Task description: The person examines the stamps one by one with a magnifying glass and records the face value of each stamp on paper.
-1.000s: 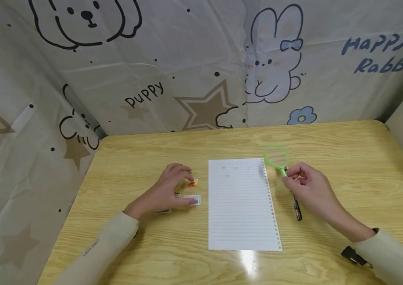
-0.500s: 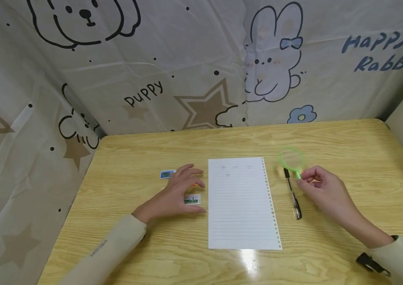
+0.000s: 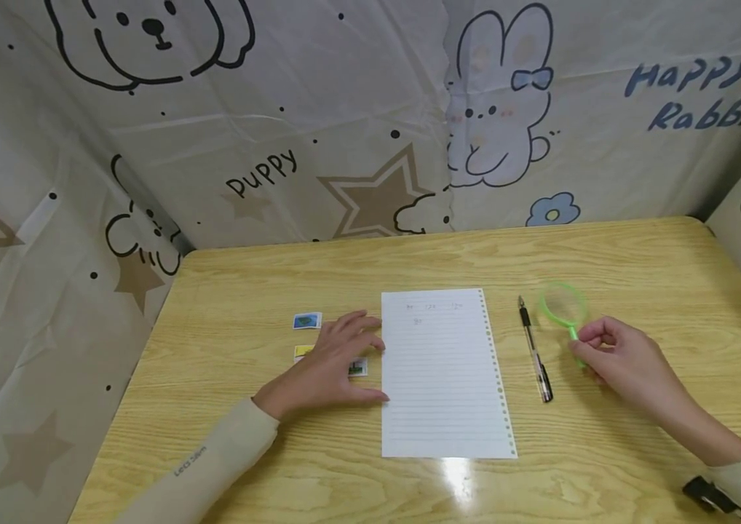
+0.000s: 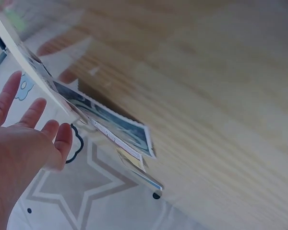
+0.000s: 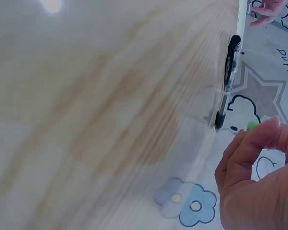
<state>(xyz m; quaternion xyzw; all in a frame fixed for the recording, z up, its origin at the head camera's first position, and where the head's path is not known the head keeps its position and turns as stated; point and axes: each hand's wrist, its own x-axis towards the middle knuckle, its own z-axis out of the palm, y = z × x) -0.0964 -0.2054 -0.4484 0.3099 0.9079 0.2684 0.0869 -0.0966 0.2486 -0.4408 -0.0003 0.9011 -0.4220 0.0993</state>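
My right hand [image 3: 622, 353] pinches the handle of a green magnifying glass [image 3: 563, 303], its round lens tilted away toward the back of the table. In the right wrist view only a bit of its green handle [image 5: 252, 125] shows past the thumb. My left hand [image 3: 327, 364] spreads over a group of small stamps, fingers straight, fingertips right at the left edge of the lined paper [image 3: 445, 393]. A blue stamp [image 3: 307, 321] shows beyond it, a yellow stamp [image 3: 303, 351] and a greenish stamp [image 3: 358, 367] lie partly hidden under it. The left wrist view shows stamps [image 4: 110, 120] edge-on.
A black pen [image 3: 534, 349] lies between the paper and my right hand. Faint handwritten numbers stand near the top of the sheet. The wooden table [image 3: 659, 276] is walled by a printed cloth [image 3: 213, 131] at the back and sides.
My right hand has carried the magnifying glass to the right, off the pen and toward me. The left hand has slid right to the paper's edge, uncovering the blue stamp.
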